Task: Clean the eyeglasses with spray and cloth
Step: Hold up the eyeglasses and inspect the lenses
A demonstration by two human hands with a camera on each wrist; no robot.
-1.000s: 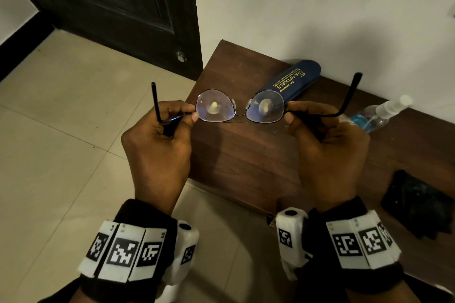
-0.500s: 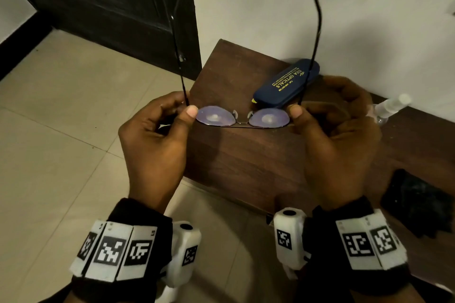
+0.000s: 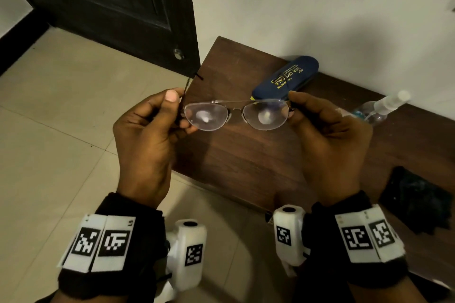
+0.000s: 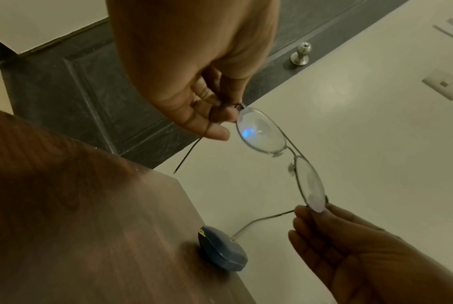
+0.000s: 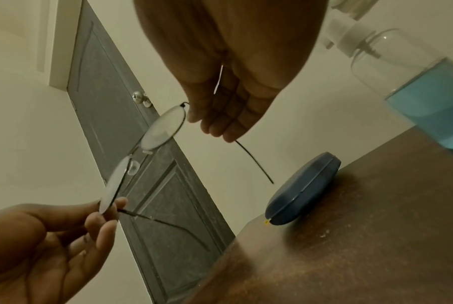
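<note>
Dark brown wooden counter [image 3: 246, 167] against the white wall. On it, far side: closed navy blue hard-shell glasses case [image 3: 285, 79] with yellow lettering; right of it, clear plastic spray bottle [image 3: 376, 110] holding blue liquid, apparently lying on its side; near right edge, crumpled black cloth [image 3: 418, 199]. My left hand [image 3: 147, 135] and right hand [image 3: 330, 135] hold the thin metal-framed eyeglasses [image 3: 236, 114] above the counter's left end, lenses smudged, temples open. My fingers pinch the frame at each outer hinge, thumbs on top.
</note>
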